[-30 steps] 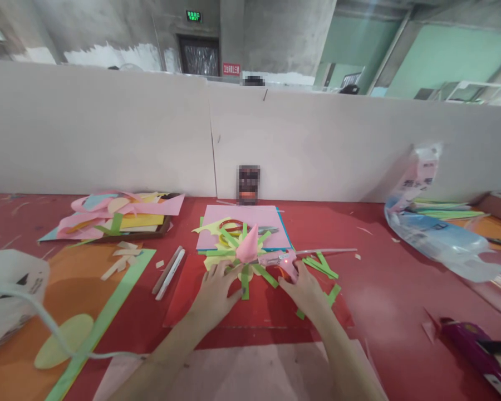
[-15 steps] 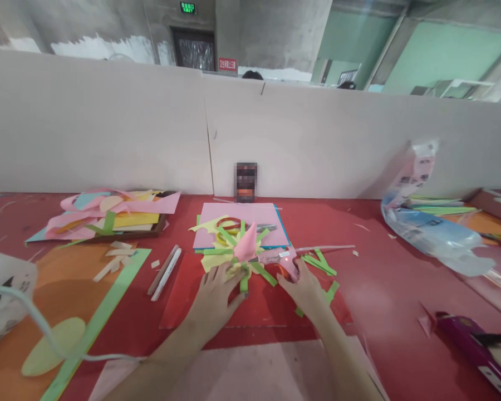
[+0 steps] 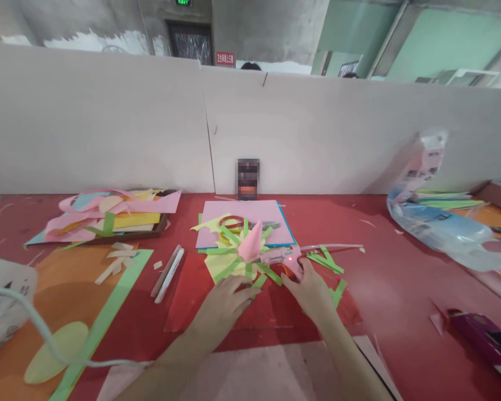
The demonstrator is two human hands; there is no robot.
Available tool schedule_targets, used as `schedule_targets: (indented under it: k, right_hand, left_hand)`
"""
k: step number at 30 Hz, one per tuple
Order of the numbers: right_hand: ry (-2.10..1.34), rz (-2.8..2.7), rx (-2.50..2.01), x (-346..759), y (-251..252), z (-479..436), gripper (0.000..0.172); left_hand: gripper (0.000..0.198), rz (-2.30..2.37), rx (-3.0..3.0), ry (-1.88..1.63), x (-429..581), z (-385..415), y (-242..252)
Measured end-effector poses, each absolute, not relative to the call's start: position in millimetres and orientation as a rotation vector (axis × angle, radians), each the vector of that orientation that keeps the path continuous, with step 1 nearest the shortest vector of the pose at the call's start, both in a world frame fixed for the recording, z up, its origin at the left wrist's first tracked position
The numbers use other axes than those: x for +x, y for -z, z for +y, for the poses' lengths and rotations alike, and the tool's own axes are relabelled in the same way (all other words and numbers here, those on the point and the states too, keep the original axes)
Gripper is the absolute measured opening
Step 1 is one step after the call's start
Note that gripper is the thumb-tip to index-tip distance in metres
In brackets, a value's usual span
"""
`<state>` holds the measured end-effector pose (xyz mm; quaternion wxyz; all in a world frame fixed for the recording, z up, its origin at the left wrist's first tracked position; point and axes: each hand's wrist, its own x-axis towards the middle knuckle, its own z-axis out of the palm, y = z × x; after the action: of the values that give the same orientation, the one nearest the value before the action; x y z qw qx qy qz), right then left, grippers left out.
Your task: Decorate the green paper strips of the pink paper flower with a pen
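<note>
Left-hand fingers (image 3: 242, 282) have drawn back from the pink cone (image 3: 251, 243) since half a second ago, and a green strip (image 3: 259, 280) now slants at their tips. Thumb and forefinger lie close about its end, though I cannot tell whether they pinch it. Right-hand fingers (image 3: 295, 274) are wrapped round the handle of a pink glue gun (image 3: 278, 255), whose nozzle reaches left to the cone's base. The cone stands point up just beyond the left fingertips, amid yellow paper (image 3: 215, 267) and more green strips.

Behind the cone, scissors (image 3: 234, 221) lie on a pink sheet (image 3: 259, 208), crowding the far side. A glue stick (image 3: 334, 246) juts from the gun to the right, with loose strips (image 3: 325, 262) just beside the right fingers. Two pens (image 3: 167, 275) lie left of the left fingers.

A red sheet (image 3: 187, 312) spreads under both hands, its near edge below the fingers. Well beyond them a white panel (image 3: 317, 128) bounds the red table (image 3: 384, 278). To the right, table surface runs from the fingers to a plastic bag (image 3: 434, 225) and a purple tool (image 3: 478, 337).
</note>
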<state>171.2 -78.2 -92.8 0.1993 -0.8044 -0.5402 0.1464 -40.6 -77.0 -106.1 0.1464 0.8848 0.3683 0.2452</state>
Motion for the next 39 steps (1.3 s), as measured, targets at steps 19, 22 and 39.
schedule_targets:
  k: [19,22,39]
  right_hand:
    - [-0.462,-1.503,-2.182,174,96,-79,0.04]
    - [-0.487,-1.511,-2.192,174,95,-79,0.046]
    - [-0.234,-1.658,-2.24,166,99,-82,0.033]
  left_hand:
    - [0.042,1.069,2.28,-0.737,-43,-78,101]
    - [0.027,1.039,2.328,-0.761,-43,-77,101]
    - [0.017,0.838,2.505,-0.759,-44,-74,111]
